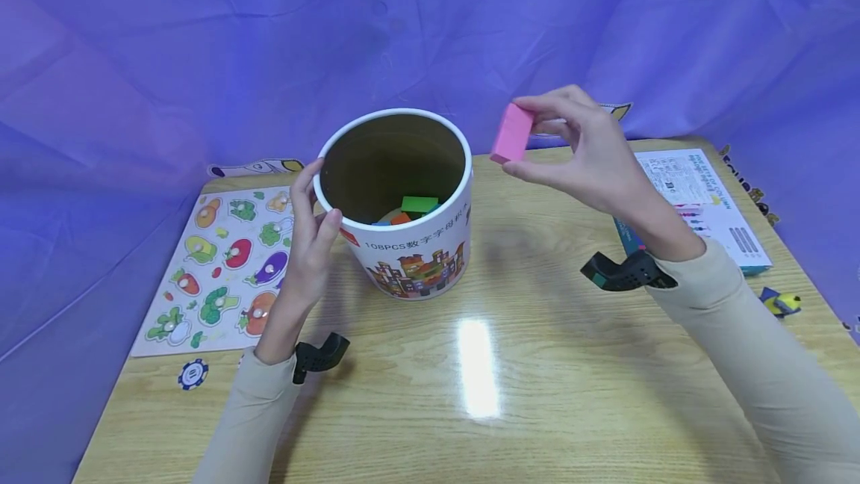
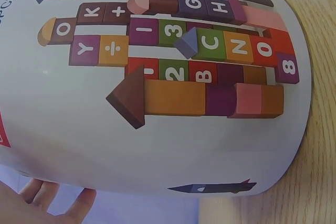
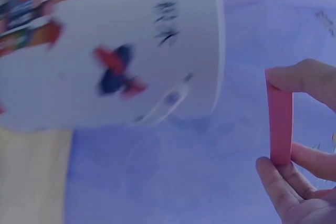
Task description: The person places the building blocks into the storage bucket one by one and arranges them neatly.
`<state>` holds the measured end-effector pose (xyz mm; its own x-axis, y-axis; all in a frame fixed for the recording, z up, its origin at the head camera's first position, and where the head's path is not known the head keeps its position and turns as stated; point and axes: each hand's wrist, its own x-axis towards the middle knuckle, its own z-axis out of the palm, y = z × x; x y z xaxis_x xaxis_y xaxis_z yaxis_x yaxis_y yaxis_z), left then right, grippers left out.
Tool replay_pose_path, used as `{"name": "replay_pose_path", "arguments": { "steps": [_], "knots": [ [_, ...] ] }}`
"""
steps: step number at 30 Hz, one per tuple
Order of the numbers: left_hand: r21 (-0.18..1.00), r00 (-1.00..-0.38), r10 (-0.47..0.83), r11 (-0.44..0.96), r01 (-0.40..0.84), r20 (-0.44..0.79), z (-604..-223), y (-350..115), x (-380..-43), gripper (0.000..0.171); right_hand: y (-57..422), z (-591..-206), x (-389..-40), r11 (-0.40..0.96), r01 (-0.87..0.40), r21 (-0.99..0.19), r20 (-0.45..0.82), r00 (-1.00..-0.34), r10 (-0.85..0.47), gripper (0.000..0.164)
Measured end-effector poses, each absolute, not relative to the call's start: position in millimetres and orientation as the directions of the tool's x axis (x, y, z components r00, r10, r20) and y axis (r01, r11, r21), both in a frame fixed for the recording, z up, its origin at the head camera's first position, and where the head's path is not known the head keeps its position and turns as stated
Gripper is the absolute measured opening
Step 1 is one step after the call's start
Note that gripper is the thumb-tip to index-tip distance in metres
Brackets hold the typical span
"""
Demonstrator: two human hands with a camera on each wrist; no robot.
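A white bucket with printed block pictures stands upright on the table, its top uncovered. Inside lie a green block, an orange block and some blue pieces, partly hidden by the front wall. My left hand grips the bucket's left side, thumb and fingertips at the rim; in the left wrist view its fingers lie along the outer wall. To the right of the bucket, above rim height, my right hand pinches a pink rectangular block between thumb and fingers. The right wrist view shows this block edge-on.
A vegetable puzzle board lies left of the bucket, with a blue-and-white poker chip in front of it. A flat printed box lies at the right, partly behind my right wrist. Near the right edge is a small yellow-and-blue piece. Purple cloth hangs behind.
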<state>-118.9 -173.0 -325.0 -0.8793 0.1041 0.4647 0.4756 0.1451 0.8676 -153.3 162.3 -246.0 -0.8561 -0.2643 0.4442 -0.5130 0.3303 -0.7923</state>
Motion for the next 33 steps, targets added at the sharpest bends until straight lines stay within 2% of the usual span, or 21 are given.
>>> {"name": "replay_pose_path", "arguments": {
  "steps": [6,13,26,33],
  "knots": [
    [0.860,-0.870,0.104,0.132,0.493,0.483,-326.8,-174.1,-119.3,0.067,122.9,-220.6,-164.9,0.345,-0.566,-0.749,0.428,-0.811,-0.400,0.064],
    [0.857,-0.865,0.106,0.121,0.501,0.490,-329.2,-176.0,-120.0,0.067,84.7,-217.4,-177.6,0.329,-0.589,-0.739,0.364,-0.759,-0.540,0.066],
    [0.856,-0.868,0.102,0.145,0.496,0.486,-328.5,-174.6,-121.5,0.067,73.6,-226.6,-180.5,0.274,-0.542,-0.795,0.317,-0.755,-0.574,0.067],
    [0.863,-0.873,0.112,0.136,0.487,0.474,-327.5,-174.1,-122.1,0.067,73.6,-227.4,-182.9,0.258,-0.545,-0.797,0.333,-0.754,-0.566,0.064]
  ]
}}
